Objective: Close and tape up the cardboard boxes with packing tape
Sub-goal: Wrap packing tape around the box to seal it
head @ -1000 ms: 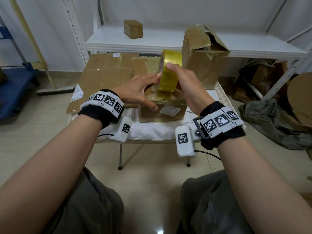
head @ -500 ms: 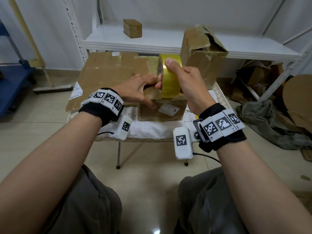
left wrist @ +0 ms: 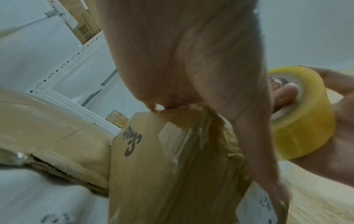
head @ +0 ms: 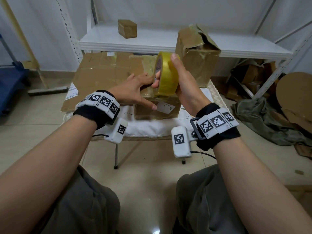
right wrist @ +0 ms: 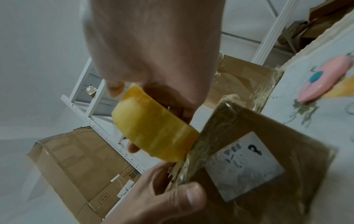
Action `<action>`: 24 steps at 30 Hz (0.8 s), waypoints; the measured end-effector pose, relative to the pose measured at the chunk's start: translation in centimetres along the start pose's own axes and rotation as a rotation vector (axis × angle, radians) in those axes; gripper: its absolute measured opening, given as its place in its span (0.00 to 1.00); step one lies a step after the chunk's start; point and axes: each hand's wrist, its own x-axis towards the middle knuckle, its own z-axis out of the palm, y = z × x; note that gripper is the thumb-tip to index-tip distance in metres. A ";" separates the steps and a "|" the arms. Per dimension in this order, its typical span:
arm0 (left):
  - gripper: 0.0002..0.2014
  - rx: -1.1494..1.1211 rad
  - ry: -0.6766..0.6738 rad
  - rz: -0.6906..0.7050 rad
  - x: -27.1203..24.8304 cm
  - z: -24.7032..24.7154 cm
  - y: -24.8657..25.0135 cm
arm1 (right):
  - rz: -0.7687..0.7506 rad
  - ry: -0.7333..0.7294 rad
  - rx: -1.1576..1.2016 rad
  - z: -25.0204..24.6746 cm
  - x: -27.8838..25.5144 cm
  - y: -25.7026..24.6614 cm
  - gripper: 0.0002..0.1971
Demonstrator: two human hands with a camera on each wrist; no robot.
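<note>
yellow roll of packing tape (head: 167, 74) stands on edge above the small brown cardboard box (head: 156, 108) on the white-clothed table (head: 148, 128), grasped by the right hand (head: 183, 86) with thumb over the outer band and fingers hooked through the core; the left hand (head: 133, 92) lies on the box top, fingers spread flat, thumb down the labelled front face

White walls (head: 185, 12) enclose a floor of pale glossy tiles (head: 146, 191) that catch a glint of overhead light. A white metal shelf (head: 152, 39) with perforated uprights spans the back. At left stands a blue cart (head: 10, 81); at right, cardboard scraps (head: 249, 78) and crumpled grey-green cloth (head: 263, 122) lie heaped.
</note>
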 end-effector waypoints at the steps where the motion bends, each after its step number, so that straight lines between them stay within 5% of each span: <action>1: 0.49 0.002 0.008 -0.005 0.0 0.1 0.1 | 0.001 -0.009 0.003 0.1 -0.1 0.0 0.24; 7: 0.44 0.002 0.054 -0.014 0.0 0.5 0.2 | -0.048 0.096 0.020 0.7 -0.2 0.7 0.14; 24: 0.46 0.004 0.082 0.025 -0.1 0.8 -0.2 | -0.129 0.108 0.066 1.4 -4.2 0.8 0.13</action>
